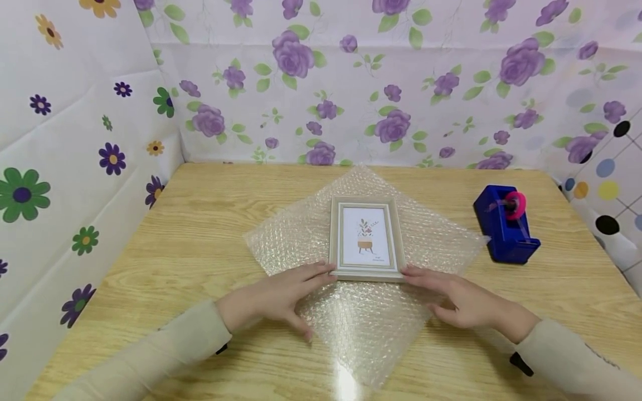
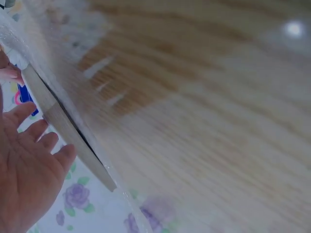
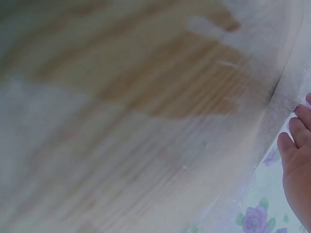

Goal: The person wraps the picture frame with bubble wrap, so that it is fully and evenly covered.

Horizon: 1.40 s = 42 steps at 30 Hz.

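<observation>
A pale picture frame (image 1: 366, 238) with a potted-plant print lies face up on a sheet of clear bubble wrap (image 1: 296, 234), which is turned like a diamond on the table. My left hand (image 1: 281, 292) touches the frame's lower left corner with its fingertips, fingers straight and thumb spread away. At the lower right corner, my right hand (image 1: 458, 295) rests its fingertips against the frame's edge. In the left wrist view the left hand (image 2: 34, 155) shows its palm beside the frame's side edge (image 2: 73, 131). The right wrist view shows only part of the right hand (image 3: 297, 160).
A blue tape dispenser (image 1: 506, 225) with a pink-cored roll stands to the right, by the bubble wrap's right corner. The wood-grain table (image 1: 200, 223) meets a floral-covered wall (image 1: 351, 83) at the back. Other patterned sheets stand at the left and right sides.
</observation>
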Tool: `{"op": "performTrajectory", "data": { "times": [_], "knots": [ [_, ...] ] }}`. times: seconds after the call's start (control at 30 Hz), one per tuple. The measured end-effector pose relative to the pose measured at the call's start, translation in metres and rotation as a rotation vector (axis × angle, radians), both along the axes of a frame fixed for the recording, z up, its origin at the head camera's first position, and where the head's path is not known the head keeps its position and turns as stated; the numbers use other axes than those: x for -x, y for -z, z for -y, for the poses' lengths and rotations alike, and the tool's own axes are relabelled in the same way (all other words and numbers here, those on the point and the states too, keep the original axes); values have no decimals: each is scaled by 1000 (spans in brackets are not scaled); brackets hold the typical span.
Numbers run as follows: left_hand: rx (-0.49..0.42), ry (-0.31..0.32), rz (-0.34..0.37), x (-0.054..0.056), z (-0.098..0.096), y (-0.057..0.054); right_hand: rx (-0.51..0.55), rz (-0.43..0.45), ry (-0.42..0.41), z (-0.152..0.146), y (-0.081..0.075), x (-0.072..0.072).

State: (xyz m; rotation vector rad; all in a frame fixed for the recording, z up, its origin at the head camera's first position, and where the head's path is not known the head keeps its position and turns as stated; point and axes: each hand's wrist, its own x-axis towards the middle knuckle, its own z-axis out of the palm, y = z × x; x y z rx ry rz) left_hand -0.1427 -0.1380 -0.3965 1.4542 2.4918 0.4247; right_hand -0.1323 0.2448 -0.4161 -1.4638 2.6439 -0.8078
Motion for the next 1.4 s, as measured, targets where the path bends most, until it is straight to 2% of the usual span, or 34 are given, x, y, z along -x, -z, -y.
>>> {"op": "performTrajectory", "data": {
  "times": [0.17, 0.4, 0.73, 0.9, 1.0, 1.23, 1.4],
  "knots": [
    [25, -15, -23, -2, -1, 3, 0, 4, 6, -1, 1, -2],
    [34, -26, -65, -3, -1, 4, 8, 62, 30, -1, 3, -1],
    [56, -27, -94, -5, -1, -3, -69, 118, 103, 4, 0, -6],
    [64, -19, -102, -6, 0, -1, -86, 50, 95, 6, -1, -7],
    [81, -2, -140, -6, 0, 2, -66, -2, 83, 6, 0, -6],
    [123, 39, -238, -8, 1, 2, -9, 16, 91, 8, -4, -7],
    [118, 67, -270, -9, 2, -2, 48, -32, 64, 12, -3, -5]
  ]
}}
